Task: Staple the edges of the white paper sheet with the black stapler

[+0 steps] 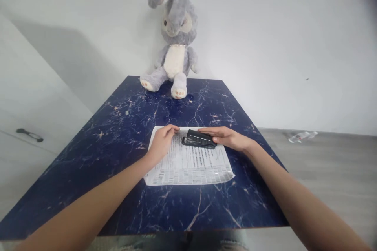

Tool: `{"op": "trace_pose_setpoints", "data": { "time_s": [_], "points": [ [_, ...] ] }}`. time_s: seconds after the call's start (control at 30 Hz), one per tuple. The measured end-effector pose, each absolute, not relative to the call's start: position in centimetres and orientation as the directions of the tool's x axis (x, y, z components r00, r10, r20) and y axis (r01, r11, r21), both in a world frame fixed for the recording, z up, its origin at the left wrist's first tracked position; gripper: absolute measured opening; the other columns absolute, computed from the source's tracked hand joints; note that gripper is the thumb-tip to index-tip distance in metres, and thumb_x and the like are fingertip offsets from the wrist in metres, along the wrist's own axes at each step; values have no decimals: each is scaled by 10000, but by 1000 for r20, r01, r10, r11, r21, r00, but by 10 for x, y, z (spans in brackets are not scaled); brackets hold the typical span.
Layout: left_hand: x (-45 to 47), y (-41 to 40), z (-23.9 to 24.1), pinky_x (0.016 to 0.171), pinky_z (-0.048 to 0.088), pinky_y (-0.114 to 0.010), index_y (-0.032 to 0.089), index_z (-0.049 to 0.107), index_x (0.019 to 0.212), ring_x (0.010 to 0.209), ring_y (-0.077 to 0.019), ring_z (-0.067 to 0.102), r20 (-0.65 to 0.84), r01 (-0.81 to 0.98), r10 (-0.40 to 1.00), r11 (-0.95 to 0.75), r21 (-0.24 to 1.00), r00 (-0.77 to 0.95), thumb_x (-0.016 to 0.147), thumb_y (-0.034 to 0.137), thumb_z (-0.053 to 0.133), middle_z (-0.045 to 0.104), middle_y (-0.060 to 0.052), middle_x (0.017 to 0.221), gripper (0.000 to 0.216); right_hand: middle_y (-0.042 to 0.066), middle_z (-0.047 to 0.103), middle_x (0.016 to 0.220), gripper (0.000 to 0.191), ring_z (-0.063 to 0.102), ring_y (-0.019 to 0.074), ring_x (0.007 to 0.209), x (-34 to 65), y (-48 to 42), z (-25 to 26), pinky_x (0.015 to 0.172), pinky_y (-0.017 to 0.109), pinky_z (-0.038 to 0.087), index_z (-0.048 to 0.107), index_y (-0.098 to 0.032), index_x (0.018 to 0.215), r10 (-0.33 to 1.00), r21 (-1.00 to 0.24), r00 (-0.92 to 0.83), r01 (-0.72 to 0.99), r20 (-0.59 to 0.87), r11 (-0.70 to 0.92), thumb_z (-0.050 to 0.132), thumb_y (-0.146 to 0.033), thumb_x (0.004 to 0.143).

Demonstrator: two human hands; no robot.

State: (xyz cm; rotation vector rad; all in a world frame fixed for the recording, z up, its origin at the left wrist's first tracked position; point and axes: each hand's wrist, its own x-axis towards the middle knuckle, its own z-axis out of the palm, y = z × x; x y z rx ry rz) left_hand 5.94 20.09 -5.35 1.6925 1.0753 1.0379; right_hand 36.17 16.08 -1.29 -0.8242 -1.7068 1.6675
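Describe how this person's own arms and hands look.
The left grip and right grip are bare human hands: no gloves, and no ring or watch shows. The left forearm and right forearm are uncovered, slim, with no sleeve, cable or marking visible.

upper limbs: left forearm (119, 184) and right forearm (284, 180), both bare, smooth in outline, tapering to narrow wrists. left hand (160, 144) and right hand (231, 138): ungloved, slim fingers. lower body: garment (137, 242), pale grey-green, with lighter patches; partly hidden, fine detail blurred.
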Motion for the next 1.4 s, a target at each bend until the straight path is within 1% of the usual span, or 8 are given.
{"op": "trace_pose_setpoints", "data": {
  "time_s": [0.17, 0.33, 0.47, 0.67, 0.77, 0.9, 1.27, 1.4],
  "points": [
    [61, 197, -49, 989, 547, -421, 201, 739, 1018, 1016, -229, 719, 189, 163, 953, -231, 959, 238, 1041, 371, 478, 765, -80, 1086, 312, 102, 517, 1593, 601, 466, 278, 1498, 370, 165, -21, 1270, 528, 339, 573, -256, 1496, 764, -999, -644, 20, -48, -46, 756, -325, 928],
    [62, 195, -45, 994, 538, -421, 194, 732, 986, 991, -224, 715, 191, 159, 942, -241, 958, 277, 1046, 359, 470, 763, -77, 1033, 316, 101, 627, 1488, 651, 603, 305, 1366, 350, 161, -13, 1185, 524, 454, 583, -259, 1484, 790, -957, -609, 184, 68, 224, 798, -354, 877],
    [62, 195, -41, 1023, 537, -414, 196, 729, 1012, 1032, -222, 714, 210, 87, 939, -241, 966, 272, 1047, 362, 483, 755, -83, 1079, 299, 52, 774, 1226, 480, 753, 265, 1066, 327, 149, -14, 988, 448, 601, 678, -257, 1376, 838, -722, -519, 513, 170, 465, 713, -211, 900],
    [65, 189, -32, 1112, 518, -447, 185, 683, 1136, 1143, -233, 711, 58, -317, 942, 53, 947, 330, 1050, 347, 513, 722, -120, 1261, 251, 14, 602, 1516, 697, 529, 252, 1453, 316, 138, -16, 1203, 531, 463, 572, -300, 1498, 670, -234, -553, 658, 495, 716, 470, 40, 898],
    [66, 187, -32, 1145, 508, -469, 151, 674, 1162, 1118, -244, 730, -77, -451, 896, 293, 843, 437, 1043, 299, 529, 750, -146, 1158, 239, -5, 569, 1537, 633, 475, 255, 1494, 312, 135, -11, 1202, 536, 467, 572, -317, 1493, 641, -71, -610, 696, 465, 714, 474, 28, 971],
    [67, 188, -36, 1200, 478, -445, 136, 692, 1105, 1167, -245, 716, -128, -464, 892, 343, 817, 435, 1000, 198, 604, 745, -144, 1159, 151, -6, 543, 1549, 534, 472, 265, 1492, 309, 133, -7, 1196, 521, 478, 582, -303, 1477, 617, 18, -669, 684, 415, 730, 503, -24, 1028],
    [67, 188, -38, 1197, 483, -420, 126, 754, 995, 1158, -221, 719, -97, -350, 907, 255, 901, 410, 905, 196, 750, 768, -120, 1136, 114, -26, 625, 1484, 559, 521, 258, 1460, 306, 131, -5, 1198, 523, 470, 628, -336, 1422, 604, -50, -621, 675, 500, 736, 536, 2, 986],
    [62, 190, -33, 1126, 540, -452, 135, 741, 1018, 1047, -216, 759, -46, -286, 958, 130, 950, 283, 891, 251, 776, 785, -113, 1076, 175, 21, 735, 1333, 471, 656, 275, 1295, 306, 135, -8, 1101, 511, 524, 704, -278, 1298, 698, -328, -340, 698, 630, 637, 548, -33, 926]
  ]
}}
